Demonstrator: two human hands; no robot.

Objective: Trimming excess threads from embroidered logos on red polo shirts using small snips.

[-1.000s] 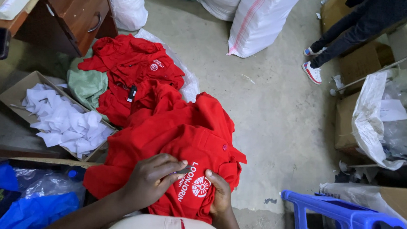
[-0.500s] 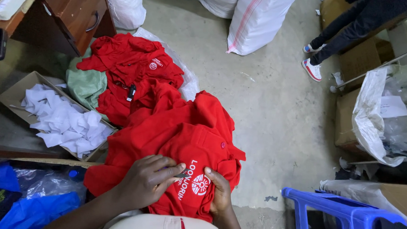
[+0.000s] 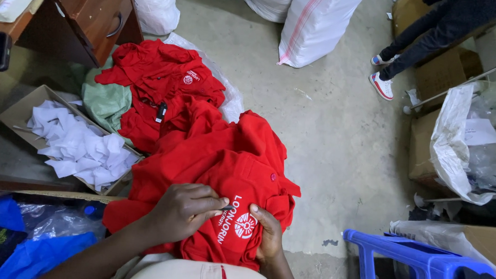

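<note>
A red polo shirt (image 3: 230, 177) with a white embroidered emblem lies across my lap. My left hand (image 3: 185, 209) rests on it with the fingers curled, pinching a small dark tool against the fabric beside the emblem. My right hand (image 3: 268, 233) grips the shirt's lower edge just right of the emblem, thumb on top. More red shirts (image 3: 161, 92) lie heaped on the floor beyond.
A cardboard box of white paper scraps (image 3: 77, 144) sits at left, a wooden cabinet (image 3: 93, 18) behind it. White sacks (image 3: 312, 26) stand at the back. Another person's legs (image 3: 410, 46) are at top right. A blue plastic stool (image 3: 419, 261) is at bottom right.
My left hand's fingers have shifted slightly right toward the emblem. The shirt and my right hand have stayed nearly still.
</note>
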